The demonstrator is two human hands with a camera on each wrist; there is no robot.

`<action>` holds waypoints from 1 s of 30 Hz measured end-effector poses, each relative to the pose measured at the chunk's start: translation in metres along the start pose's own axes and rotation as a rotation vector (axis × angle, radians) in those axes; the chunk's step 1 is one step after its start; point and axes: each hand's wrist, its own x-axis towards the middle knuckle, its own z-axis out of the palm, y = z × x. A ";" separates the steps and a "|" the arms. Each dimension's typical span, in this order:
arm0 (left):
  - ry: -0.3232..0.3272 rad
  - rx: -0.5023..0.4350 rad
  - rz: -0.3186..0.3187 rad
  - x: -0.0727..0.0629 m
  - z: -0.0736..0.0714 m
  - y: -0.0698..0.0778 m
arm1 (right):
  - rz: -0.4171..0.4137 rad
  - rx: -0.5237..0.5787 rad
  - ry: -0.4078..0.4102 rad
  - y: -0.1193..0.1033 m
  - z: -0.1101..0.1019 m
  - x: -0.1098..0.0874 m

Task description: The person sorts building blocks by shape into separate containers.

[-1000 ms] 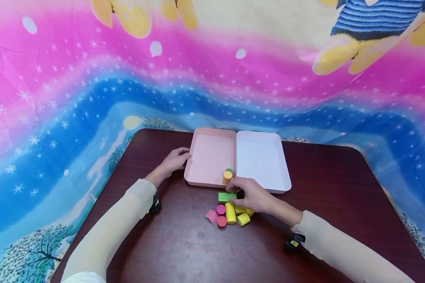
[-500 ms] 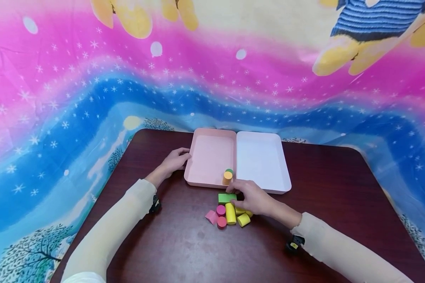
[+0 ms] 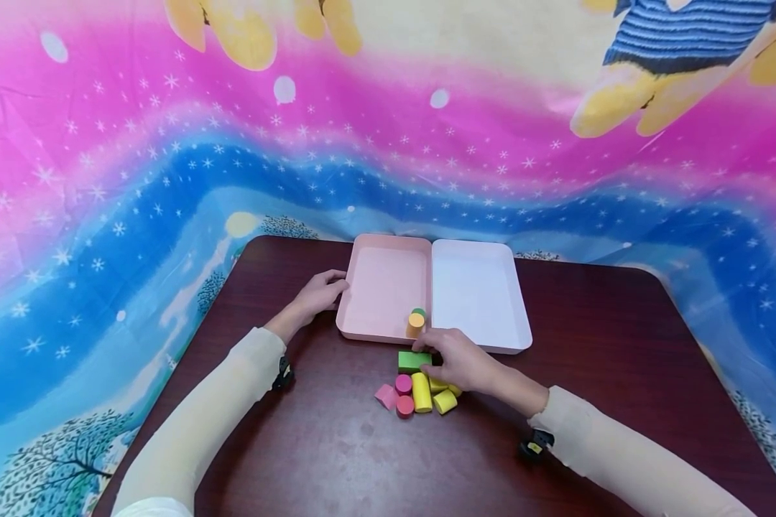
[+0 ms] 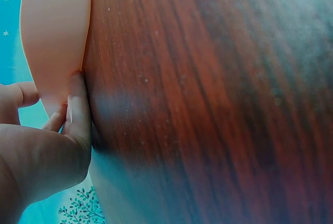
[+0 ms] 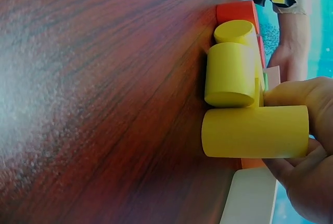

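Observation:
My left hand [image 3: 320, 293] holds the left wall of a pink tray [image 3: 388, 276]; in the left wrist view the fingers [image 4: 78, 107] lie on its outer side. My right hand [image 3: 462, 355] pinches the right end of a green rectangular block [image 3: 410, 361], which lies on the table in front of the trays. Much of its grip is hidden behind a yellow cylinder [image 5: 255, 132] in the right wrist view. Further yellow pieces [image 3: 445, 401], including cylinders, lie below the hand. A tall yellow cylinder [image 3: 421, 393] touches the cluster, with pink and red pieces [image 3: 404, 407] to its left.
A white tray [image 3: 481, 294] stands against the pink tray's right side. An orange-yellow cylinder [image 3: 416, 325] and a green piece [image 3: 418, 311] are in the pink tray's near right corner. The dark wooden table [image 3: 336, 431] ends at a patterned cloth [image 3: 388, 179].
The tall yellow cylinder has shifted slightly toward the person. My right hand has barely moved at the green block; my left hand stays at the pink tray.

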 end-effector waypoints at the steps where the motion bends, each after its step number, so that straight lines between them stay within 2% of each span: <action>1: 0.000 -0.001 0.000 0.000 0.000 0.000 | 0.005 -0.001 0.000 0.000 0.000 0.000; 18: -0.002 0.003 -0.004 0.002 0.000 -0.002 | 0.009 -0.019 0.021 -0.004 0.003 0.000; 30: -0.004 0.003 -0.001 0.003 -0.001 -0.002 | -0.038 -0.020 0.043 -0.006 -0.004 -0.003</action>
